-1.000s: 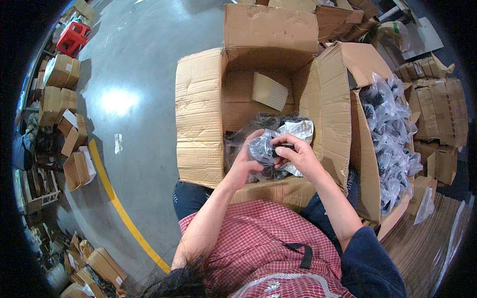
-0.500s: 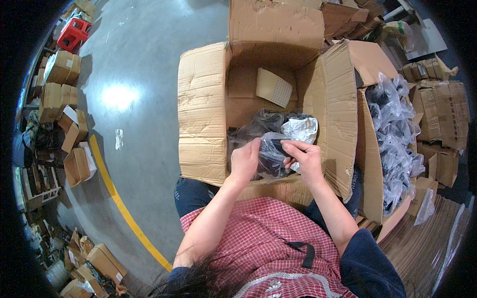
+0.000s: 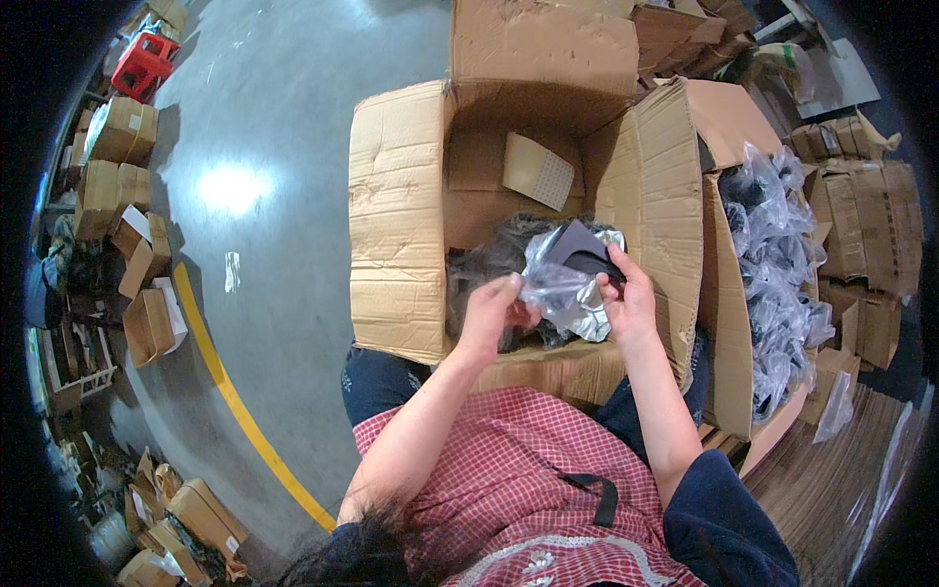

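Note:
Over an open cardboard box [image 3: 396,225], my right hand [image 3: 629,293] is closed on a flat black part [image 3: 579,245] with a curved cut-out. A clear plastic bag [image 3: 553,284] hangs around the part's lower left. My left hand [image 3: 494,315] pinches the near left side of that bag. Beneath lie more dark plastic-wrapped things [image 3: 489,259], and silvery white wrapping [image 3: 592,323] shows beside my right hand. A beige sheet with rows of small dots [image 3: 540,173] leans deeper in the box. What the dark wrapping holds cannot be made out.
To the right stands a carton [image 3: 729,303] filled with clear-bagged dark parts [image 3: 778,284]. A stack of flat cardboard [image 3: 817,489] lies at the lower right. Cartons [image 3: 127,132] and a red plastic stool [image 3: 145,64] line the left, past a yellow floor line [image 3: 230,391].
My right hand has moved slightly right and up, and the black part now shows largely out of the bag. My left hand has stayed near the bag's left side.

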Demonstrator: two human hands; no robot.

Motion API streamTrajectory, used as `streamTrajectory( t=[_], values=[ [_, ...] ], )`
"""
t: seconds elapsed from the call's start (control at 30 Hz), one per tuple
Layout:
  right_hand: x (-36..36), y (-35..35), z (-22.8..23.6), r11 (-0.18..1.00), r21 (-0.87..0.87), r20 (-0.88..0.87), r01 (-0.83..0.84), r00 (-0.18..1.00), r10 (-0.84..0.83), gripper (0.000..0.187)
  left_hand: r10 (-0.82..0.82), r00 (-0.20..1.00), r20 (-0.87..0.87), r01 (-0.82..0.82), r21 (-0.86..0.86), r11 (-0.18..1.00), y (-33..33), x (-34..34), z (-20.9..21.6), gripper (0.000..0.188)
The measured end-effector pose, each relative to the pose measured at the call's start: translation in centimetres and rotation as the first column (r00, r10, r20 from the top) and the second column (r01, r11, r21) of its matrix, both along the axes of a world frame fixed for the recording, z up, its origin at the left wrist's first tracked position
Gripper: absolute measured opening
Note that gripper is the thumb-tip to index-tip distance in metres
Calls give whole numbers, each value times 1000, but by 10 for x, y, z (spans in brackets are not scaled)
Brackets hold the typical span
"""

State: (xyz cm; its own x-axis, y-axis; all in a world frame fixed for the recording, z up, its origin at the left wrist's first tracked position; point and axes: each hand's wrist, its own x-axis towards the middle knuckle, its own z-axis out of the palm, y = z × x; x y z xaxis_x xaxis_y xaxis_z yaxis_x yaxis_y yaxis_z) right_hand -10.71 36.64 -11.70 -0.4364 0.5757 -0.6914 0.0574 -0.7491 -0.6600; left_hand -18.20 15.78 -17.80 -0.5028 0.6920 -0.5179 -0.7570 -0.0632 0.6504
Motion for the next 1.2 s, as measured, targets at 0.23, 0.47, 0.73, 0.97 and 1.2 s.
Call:
streamTrajectory(
  t=[0.23, 0.47, 0.73, 0.97, 1.2],
  values=[
    [5, -8, -28, 939, -339, -59, 65, 994, -90, 17, -140, 988, -69, 153, 239, 959, 8, 6, 18, 44],
    [14, 41, -24, 858, -467, -213, 215, 914, -345, 16, -654, 544, -527, 19, -771, 637, -11, -8, -21, 12],
    [17, 47, 48, 968, -187, -331, 168, 917, -223, 13, -469, -221, -855, -333, -386, 860, -6, 8, 38, 21],
    [21, 27, 43, 994, -36, -217, 103, 970, -108, 19, -381, -201, -902, -488, -245, 838, -4, -16, 41, 38],
    [12, 7, 30, 962, -274, -254, 10, 964, -82, 15, -676, 137, -724, -72, -688, 722, -11, 20, 13, 64]
  ],
)
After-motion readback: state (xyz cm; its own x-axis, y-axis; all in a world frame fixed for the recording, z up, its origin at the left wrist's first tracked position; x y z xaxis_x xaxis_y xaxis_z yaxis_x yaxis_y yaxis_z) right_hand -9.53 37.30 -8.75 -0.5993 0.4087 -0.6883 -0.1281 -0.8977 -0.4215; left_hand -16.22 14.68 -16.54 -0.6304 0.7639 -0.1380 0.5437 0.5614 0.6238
